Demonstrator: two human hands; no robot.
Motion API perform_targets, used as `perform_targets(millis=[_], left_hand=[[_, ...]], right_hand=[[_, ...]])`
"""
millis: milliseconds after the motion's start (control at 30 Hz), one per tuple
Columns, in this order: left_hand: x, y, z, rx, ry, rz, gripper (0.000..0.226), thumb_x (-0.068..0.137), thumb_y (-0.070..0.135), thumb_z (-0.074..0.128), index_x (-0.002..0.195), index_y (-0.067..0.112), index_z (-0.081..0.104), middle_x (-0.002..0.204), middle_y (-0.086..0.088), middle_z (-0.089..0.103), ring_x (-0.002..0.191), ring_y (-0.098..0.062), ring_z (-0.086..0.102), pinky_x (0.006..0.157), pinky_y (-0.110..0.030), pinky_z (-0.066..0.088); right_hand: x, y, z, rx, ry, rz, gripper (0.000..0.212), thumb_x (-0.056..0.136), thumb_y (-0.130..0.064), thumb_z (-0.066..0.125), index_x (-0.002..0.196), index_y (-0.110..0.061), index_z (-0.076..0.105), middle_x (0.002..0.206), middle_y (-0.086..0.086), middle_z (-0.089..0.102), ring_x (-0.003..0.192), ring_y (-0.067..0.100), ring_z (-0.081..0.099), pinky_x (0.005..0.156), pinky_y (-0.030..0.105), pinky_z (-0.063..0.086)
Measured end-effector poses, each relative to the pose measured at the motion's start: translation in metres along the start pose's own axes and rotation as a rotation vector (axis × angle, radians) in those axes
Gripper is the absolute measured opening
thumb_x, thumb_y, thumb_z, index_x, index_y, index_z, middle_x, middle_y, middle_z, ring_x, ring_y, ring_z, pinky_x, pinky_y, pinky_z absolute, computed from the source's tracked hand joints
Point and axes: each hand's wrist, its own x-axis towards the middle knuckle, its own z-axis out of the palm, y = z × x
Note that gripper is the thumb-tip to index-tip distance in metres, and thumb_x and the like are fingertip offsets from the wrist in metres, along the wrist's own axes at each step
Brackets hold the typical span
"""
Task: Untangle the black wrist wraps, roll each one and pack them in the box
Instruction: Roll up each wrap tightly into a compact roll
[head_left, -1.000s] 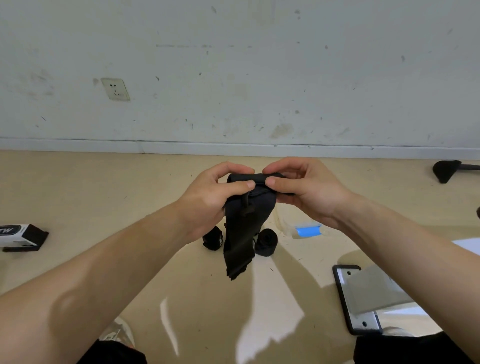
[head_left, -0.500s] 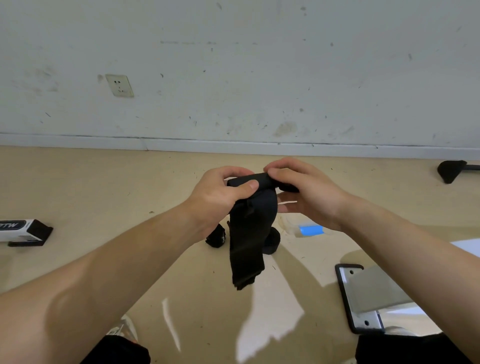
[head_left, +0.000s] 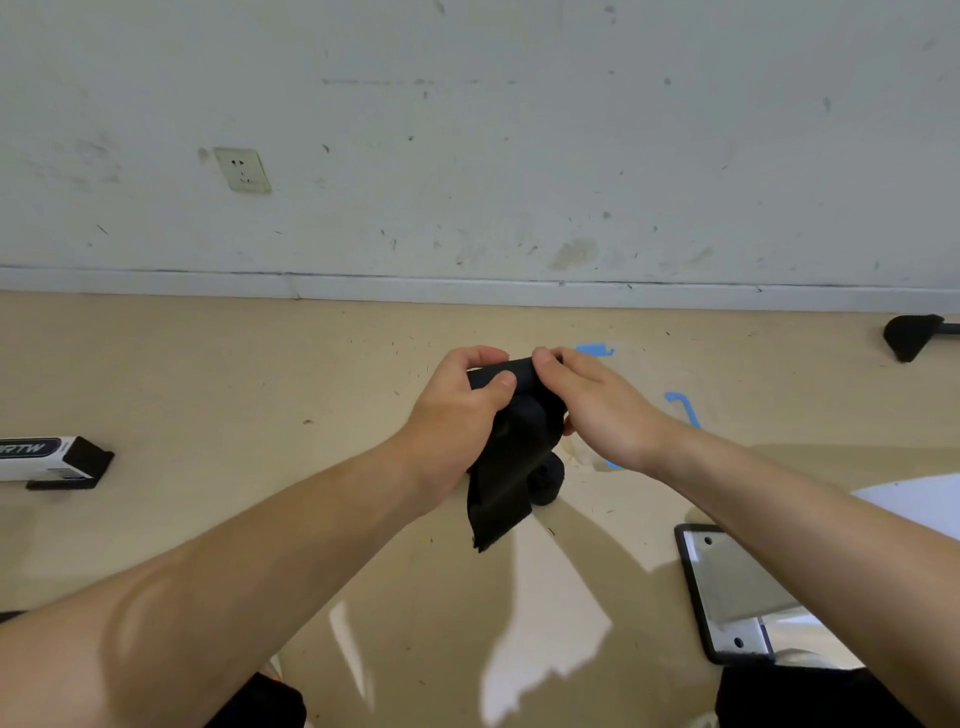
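Observation:
Both hands hold one black wrist wrap (head_left: 506, 467) in the air over the floor. My left hand (head_left: 457, 410) grips its rolled top from the left, thumb on the front. My right hand (head_left: 592, 405) pinches the same top edge from the right. The loose tail of the wrap hangs down below my hands. A rolled black wrap (head_left: 548, 475) lies on the floor just behind the hanging tail, partly hidden by it. The white and black box (head_left: 52, 460) lies on the floor at the far left, well away from my hands.
A dark-framed metal plate (head_left: 727, 592) lies on the floor at the lower right. Blue tape marks (head_left: 683, 408) are stuck on the floor behind my right hand. A black object (head_left: 911, 335) sits at the far right by the wall. My knees show at the bottom edge.
The hanging tail has grown shorter as the top is rolled up. The small black piece seen left of the tail earlier is now hidden behind my left hand.

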Motion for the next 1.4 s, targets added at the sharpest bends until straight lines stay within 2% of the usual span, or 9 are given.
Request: perform_targets(millis=[100,233,467,633,733,867,1067,1233,1400], left_hand=[[-0.002,-0.002,-0.002,0.052,-0.025,-0.006,0.016,0.105,0.016,0.057,0.117,0.027,0.058,0.108,-0.005,0.069,0.095,-0.023,0.071,0.082,-0.038,0.061],[-0.001,-0.003,-0.007,0.149,-0.033,0.035,0.016,0.105,0.018,0.059,0.116,0.030,0.057,0.109,-0.007,0.068,0.094,-0.021,0.069,0.075,-0.030,0.057],[0.003,0.002,-0.012,0.181,-0.027,0.053,0.025,0.099,0.030,0.069,0.118,0.014,0.062,0.113,-0.012,0.072,0.106,-0.027,0.072,0.094,-0.044,0.060],[0.005,0.000,-0.016,0.150,-0.014,0.140,0.009,0.100,0.017,0.067,0.107,0.020,0.063,0.099,-0.012,0.069,0.091,-0.026,0.071,0.070,-0.030,0.055],[0.005,-0.001,-0.016,0.150,-0.019,0.180,0.012,0.099,0.012,0.068,0.103,0.022,0.062,0.091,-0.010,0.067,0.083,-0.022,0.067,0.068,-0.031,0.054],[0.003,-0.001,-0.015,0.102,-0.025,0.155,0.018,0.097,0.009,0.070,0.107,0.022,0.063,0.093,-0.011,0.068,0.079,-0.022,0.068,0.061,-0.024,0.053],[0.006,-0.005,-0.011,0.002,-0.078,-0.002,0.056,0.078,0.039,0.076,0.126,0.014,0.064,0.119,-0.012,0.074,0.110,-0.029,0.073,0.100,-0.050,0.058],[0.007,-0.004,-0.010,-0.014,-0.057,-0.012,0.061,0.079,0.055,0.072,0.121,0.011,0.065,0.116,-0.015,0.074,0.107,-0.031,0.074,0.099,-0.051,0.058],[0.009,-0.001,-0.014,-0.028,-0.047,0.037,0.046,0.075,0.038,0.076,0.112,0.013,0.067,0.111,-0.013,0.071,0.102,-0.031,0.072,0.085,-0.042,0.060]], right_hand=[[-0.001,0.006,0.003,-0.018,-0.036,0.025,0.044,0.106,-0.051,0.033,0.113,-0.019,0.061,0.099,-0.006,0.067,0.092,0.011,0.062,0.085,0.030,0.047],[-0.002,0.014,0.009,0.029,-0.021,-0.013,0.028,0.108,-0.044,0.038,0.106,-0.021,0.055,0.095,-0.006,0.064,0.085,0.007,0.061,0.079,0.027,0.046],[0.002,0.013,0.013,0.278,0.062,-0.023,0.017,0.109,-0.026,0.044,0.114,-0.015,0.056,0.113,0.015,0.067,0.107,0.028,0.067,0.095,0.043,0.055],[0.004,0.008,0.007,0.411,-0.022,0.017,0.021,0.107,-0.031,0.047,0.113,-0.015,0.059,0.100,0.010,0.062,0.092,0.025,0.061,0.083,0.046,0.046],[0.006,0.006,0.006,0.422,-0.059,0.027,0.045,0.103,-0.052,0.046,0.116,-0.012,0.061,0.098,0.006,0.065,0.090,0.021,0.064,0.082,0.043,0.049],[0.006,0.008,0.010,0.383,0.028,-0.023,0.030,0.108,-0.037,0.044,0.113,-0.011,0.059,0.101,0.009,0.064,0.088,0.022,0.063,0.083,0.044,0.051],[0.006,0.010,0.013,0.386,0.053,-0.020,0.018,0.110,-0.025,0.041,0.115,-0.017,0.056,0.111,0.014,0.062,0.094,0.024,0.062,0.083,0.041,0.052],[0.004,0.013,0.017,0.345,0.061,-0.073,0.012,0.108,-0.019,0.045,0.115,-0.021,0.054,0.107,0.007,0.064,0.094,0.017,0.064,0.083,0.034,0.055],[0.005,0.008,0.010,0.456,-0.034,-0.015,0.010,0.106,-0.019,0.049,0.111,-0.022,0.058,0.103,0.004,0.065,0.091,0.017,0.063,0.083,0.038,0.052]])
